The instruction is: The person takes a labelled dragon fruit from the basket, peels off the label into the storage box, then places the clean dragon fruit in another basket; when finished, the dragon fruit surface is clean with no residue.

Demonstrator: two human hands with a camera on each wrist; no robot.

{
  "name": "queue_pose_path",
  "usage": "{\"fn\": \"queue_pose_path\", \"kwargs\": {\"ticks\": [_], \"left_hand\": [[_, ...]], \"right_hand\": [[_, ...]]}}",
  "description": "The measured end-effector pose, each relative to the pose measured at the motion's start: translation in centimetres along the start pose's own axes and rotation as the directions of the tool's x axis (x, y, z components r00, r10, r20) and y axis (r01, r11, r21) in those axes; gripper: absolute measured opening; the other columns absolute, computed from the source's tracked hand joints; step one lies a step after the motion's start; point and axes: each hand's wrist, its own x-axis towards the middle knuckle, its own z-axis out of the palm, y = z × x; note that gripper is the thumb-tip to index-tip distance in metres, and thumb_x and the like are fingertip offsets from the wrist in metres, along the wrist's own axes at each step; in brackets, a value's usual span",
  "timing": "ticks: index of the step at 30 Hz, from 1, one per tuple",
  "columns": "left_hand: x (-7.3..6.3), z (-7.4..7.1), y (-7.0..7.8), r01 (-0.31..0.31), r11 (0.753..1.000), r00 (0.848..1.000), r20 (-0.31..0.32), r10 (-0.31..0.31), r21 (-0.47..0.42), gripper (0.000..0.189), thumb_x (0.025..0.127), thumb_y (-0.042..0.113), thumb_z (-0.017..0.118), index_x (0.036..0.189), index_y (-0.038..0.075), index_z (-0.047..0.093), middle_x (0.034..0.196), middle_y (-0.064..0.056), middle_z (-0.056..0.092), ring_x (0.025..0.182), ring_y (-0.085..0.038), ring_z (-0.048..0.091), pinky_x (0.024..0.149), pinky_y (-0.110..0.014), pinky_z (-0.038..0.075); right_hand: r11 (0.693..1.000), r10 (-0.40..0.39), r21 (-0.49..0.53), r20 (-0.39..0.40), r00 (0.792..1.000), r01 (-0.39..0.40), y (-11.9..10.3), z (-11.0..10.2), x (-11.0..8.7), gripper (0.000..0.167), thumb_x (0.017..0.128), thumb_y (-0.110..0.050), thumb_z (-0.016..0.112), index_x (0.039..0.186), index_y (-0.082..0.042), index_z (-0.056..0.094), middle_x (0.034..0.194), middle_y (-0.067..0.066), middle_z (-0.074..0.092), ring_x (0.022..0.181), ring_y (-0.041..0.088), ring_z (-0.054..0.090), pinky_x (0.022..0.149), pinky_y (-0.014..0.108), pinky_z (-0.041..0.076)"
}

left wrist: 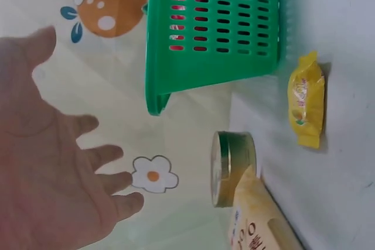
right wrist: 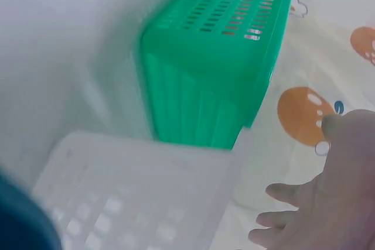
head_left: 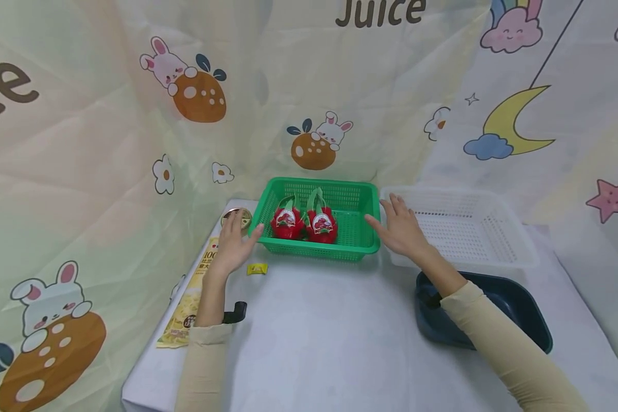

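A green plastic basket [head_left: 355, 229] holds two red bundles, a left one [head_left: 287, 223] and a right one [head_left: 321, 226], each with a label and a green loop on top. Off the basket's left end, my left hand [head_left: 232, 249] hovers with fingers spread, overlapping a round tin [head_left: 244, 216] in the head view. My right hand [head_left: 403, 229] is by the basket's right end, its fingers stretched out and its palm turned toward the basket. Both hands hold nothing. In the left wrist view, a gap shows between the left fingers and the green basket [left wrist: 217, 68].
A white perforated basket [head_left: 494, 229] stands right of the green one. In front of it sits a dark blue basin [head_left: 525, 320], partly under my right forearm. A small yellow wrapped candy [head_left: 257, 269] and a long yellow food packet [head_left: 185, 312] lie on the left side.
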Motion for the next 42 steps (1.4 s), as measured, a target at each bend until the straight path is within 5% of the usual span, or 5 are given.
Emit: {"fn": "queue_pose_path", "kwargs": {"ticks": [15,26,30,39,42], "left_hand": [[-0.7,0.0,-0.3,0.124,0.920,0.989,-0.032,-0.147,-0.372,0.086,0.105,0.068,0.036,0.169,0.023,0.002,0.174,-0.017,0.009,0.159,-0.043,0.008,0.124,-0.070,0.011],[-0.7,0.9,-0.9,0.156,0.705,0.946,-0.100,-0.308,-0.691,0.086,0.105,0.062,0.046,0.169,0.016,0.010,0.167,-0.023,0.029,0.145,-0.042,0.044,0.120,-0.053,0.039],[-0.9,1.2,-0.8,0.158,0.630,0.931,-0.097,-0.351,-0.760,0.083,0.106,0.057,0.049,0.168,0.013,0.015,0.165,-0.024,0.030,0.142,-0.042,0.047,0.116,-0.051,0.046],[-0.5,2.3,-0.7,0.109,0.405,0.932,-0.048,-0.359,-0.908,0.078,0.102,0.008,0.065,0.165,0.008,0.019,0.156,-0.026,0.044,0.134,-0.038,0.056,0.103,-0.053,0.056],[-0.3,2.7,-0.9,0.099,0.337,0.924,-0.039,-0.381,-0.936,0.077,0.099,-0.004,0.064,0.164,0.008,0.025,0.151,-0.026,0.050,0.127,-0.037,0.061,0.099,-0.051,0.058]], "right_hand": [[0.992,0.016,0.121,0.024,1.000,-0.019,-3.9,2.5,3.6,0.084,0.107,-0.062,0.037,0.162,0.000,0.025,0.171,0.024,0.017,0.153,0.046,0.028,0.121,0.066,0.031],[0.957,0.058,0.279,0.070,0.996,-0.076,-4.9,4.8,5.8,0.064,0.110,-0.048,0.044,0.155,-0.002,0.042,0.153,0.024,0.051,0.139,0.041,0.051,0.113,0.059,0.045],[0.893,0.171,0.409,0.076,0.982,-0.187,-4.8,5.7,6.5,0.051,0.109,-0.038,0.052,0.148,-0.006,0.054,0.142,0.020,0.062,0.126,0.037,0.061,0.101,0.053,0.054],[0.584,0.357,0.715,0.200,0.913,-0.385,-4.9,6.9,7.6,0.042,0.105,-0.018,0.063,0.141,0.003,0.058,0.131,0.024,0.066,0.116,0.041,0.068,0.095,0.050,0.061],[0.556,0.377,0.729,0.205,0.903,-0.398,-5.3,7.2,7.8,0.042,0.102,-0.012,0.066,0.141,0.004,0.058,0.127,0.025,0.068,0.113,0.041,0.070,0.091,0.049,0.062]]}}
